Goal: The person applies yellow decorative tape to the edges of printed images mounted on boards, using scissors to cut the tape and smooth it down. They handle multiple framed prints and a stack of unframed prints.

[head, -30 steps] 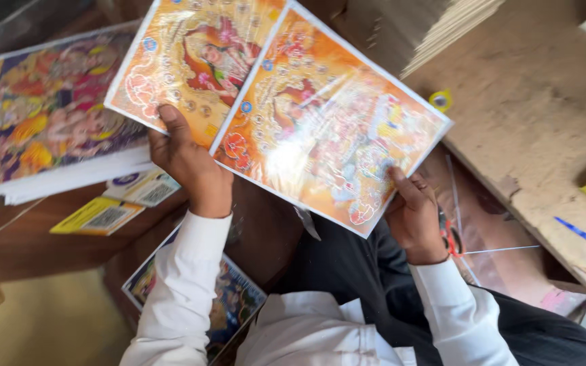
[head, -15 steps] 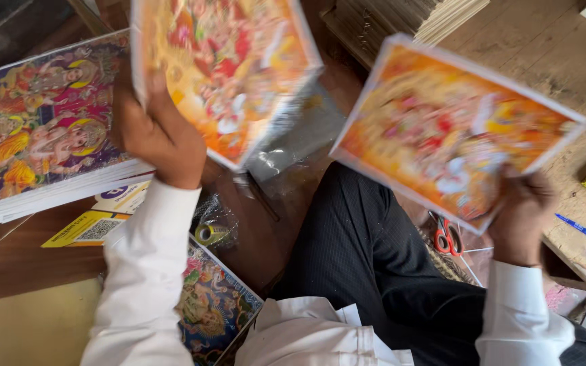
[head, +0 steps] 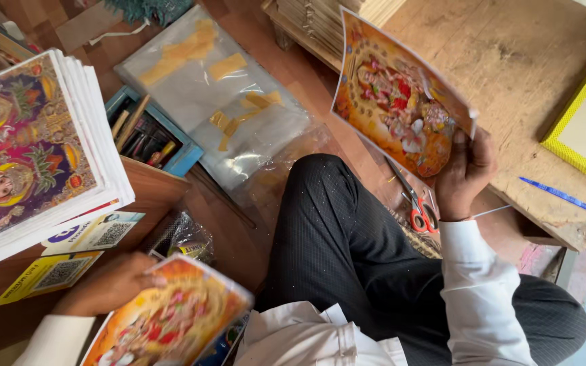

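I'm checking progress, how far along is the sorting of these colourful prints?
Done: a stack of prints lies on the low table at the left. In hand: the left hand holds one print low, the right hand holds another print up. Left: both prints are not yet put down.

Left hand (head: 113,285): fingers mostly hidden behind the blurred print (head: 171,318), which the bottom edge cuts off. Right hand (head: 466,173): palm hidden behind the second print (head: 398,112). Stack of prints (head: 35,149) cut by the left edge. Scissors (head: 418,207) partly covered. Contents of the blue box (head: 147,135) too small to tell.
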Available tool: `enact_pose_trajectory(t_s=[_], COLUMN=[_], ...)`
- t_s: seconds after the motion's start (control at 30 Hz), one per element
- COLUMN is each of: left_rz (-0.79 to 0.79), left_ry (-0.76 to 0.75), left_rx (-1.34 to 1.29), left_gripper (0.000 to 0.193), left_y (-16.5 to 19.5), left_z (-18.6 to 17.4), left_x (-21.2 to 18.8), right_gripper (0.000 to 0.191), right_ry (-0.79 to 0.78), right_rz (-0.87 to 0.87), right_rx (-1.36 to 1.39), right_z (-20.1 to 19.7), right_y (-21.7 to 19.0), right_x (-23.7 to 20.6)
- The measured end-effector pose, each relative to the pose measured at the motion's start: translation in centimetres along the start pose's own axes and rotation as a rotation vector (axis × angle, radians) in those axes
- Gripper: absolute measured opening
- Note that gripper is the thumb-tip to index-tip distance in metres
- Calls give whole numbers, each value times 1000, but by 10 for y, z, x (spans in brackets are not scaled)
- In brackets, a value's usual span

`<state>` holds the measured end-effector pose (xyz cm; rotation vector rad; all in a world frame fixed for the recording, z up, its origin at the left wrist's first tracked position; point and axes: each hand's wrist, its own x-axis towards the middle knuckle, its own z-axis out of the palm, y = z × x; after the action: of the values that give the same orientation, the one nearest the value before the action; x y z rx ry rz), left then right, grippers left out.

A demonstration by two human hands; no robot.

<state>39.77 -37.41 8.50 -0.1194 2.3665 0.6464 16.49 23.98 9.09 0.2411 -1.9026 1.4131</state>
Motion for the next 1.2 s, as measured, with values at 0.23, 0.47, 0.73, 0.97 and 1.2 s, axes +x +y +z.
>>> enact_pose_trajectory(t_s=[0.23, 0.47, 0.73, 0.97, 1.2], left_rz=[-166, -353, 551, 931, 781], left_ry=[-248, -101, 525, 480, 369], left_rx=[-76, 491, 46, 89, 121], left_gripper=[39, 37, 43, 40, 31], left_y=[-81, 60, 274, 370, 413], left_z=[130, 72, 51, 63, 101], left_x=[46, 28, 66, 99, 111], right_gripper=[12, 18, 26, 6, 17], right_ry=[187, 218, 456, 960, 1301], right_rz=[398, 546, 530, 380, 461], right_rx=[368, 576, 650, 183, 258], right_z=[-5, -46, -166, -408, -494], right_y=[18, 17, -17, -7, 16], right_x=[-20, -1, 7, -100, -271])
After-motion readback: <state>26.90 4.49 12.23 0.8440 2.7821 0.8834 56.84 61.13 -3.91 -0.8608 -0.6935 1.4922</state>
